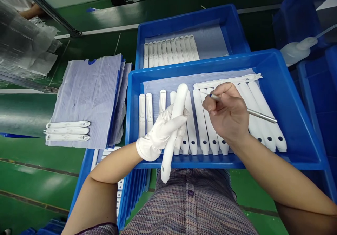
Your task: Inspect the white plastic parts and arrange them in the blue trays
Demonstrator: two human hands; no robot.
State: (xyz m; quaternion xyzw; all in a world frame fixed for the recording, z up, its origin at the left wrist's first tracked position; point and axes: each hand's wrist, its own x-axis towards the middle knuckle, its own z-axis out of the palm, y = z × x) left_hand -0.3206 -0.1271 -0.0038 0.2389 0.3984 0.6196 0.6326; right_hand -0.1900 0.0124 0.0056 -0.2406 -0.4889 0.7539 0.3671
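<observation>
My left hand (164,128), in a white glove, is closed around a long white plastic part (180,99), which stands tilted with its holed end toward me. Bare and pinched, my right hand (228,110) grips a thin metal rod-like tool (260,116) whose fine tip points left toward the held part, apart from it. Both hands are over a blue tray (226,163). A row of similar white parts (201,122) lies in it, several with the dark hole toward me. One more part (226,81) lies crosswise behind the row. On the left a few narrower parts (142,112) lie face up.
Behind stands a second blue tray (184,22) with a row of white parts (171,50). Three white parts (67,130) lie on a stack of lilac sheets (86,91) at left. A white squeeze bottle (296,51) is at right. Another person's arm (31,11) shows top left.
</observation>
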